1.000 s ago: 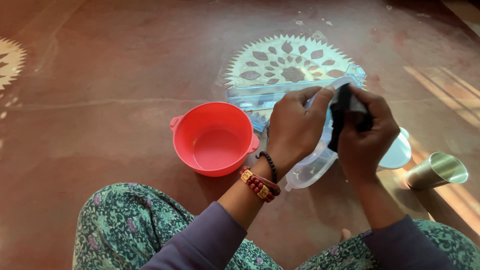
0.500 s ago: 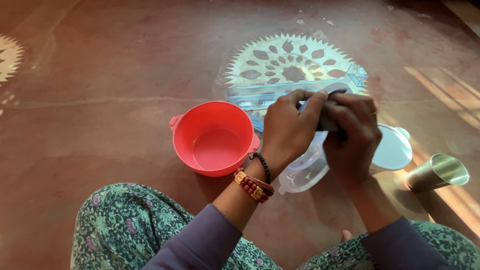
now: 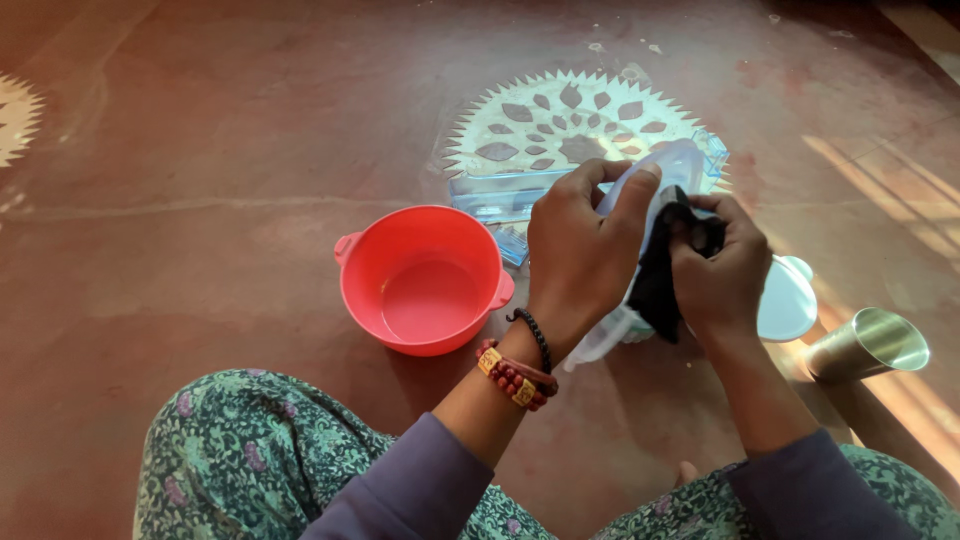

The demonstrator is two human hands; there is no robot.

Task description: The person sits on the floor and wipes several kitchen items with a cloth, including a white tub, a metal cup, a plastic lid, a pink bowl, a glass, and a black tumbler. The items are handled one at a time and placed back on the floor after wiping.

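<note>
The clear plastic container (image 3: 640, 210) is gripped by the left hand (image 3: 580, 250) — the right hand (image 3: 725, 275) clamps a black cloth (image 3: 660, 285) against it.

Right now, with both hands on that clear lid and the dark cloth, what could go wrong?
1. The left hand pinches the clear plastic lid by its rim only, held off the floor; pressure from the black cloth in the right hand might twist it loose.
2. The steel tumbler lies on its side close to the right forearm; a nudge could roll it.
3. The red bowl sits just beside the left wrist and could get knocked.
</note>
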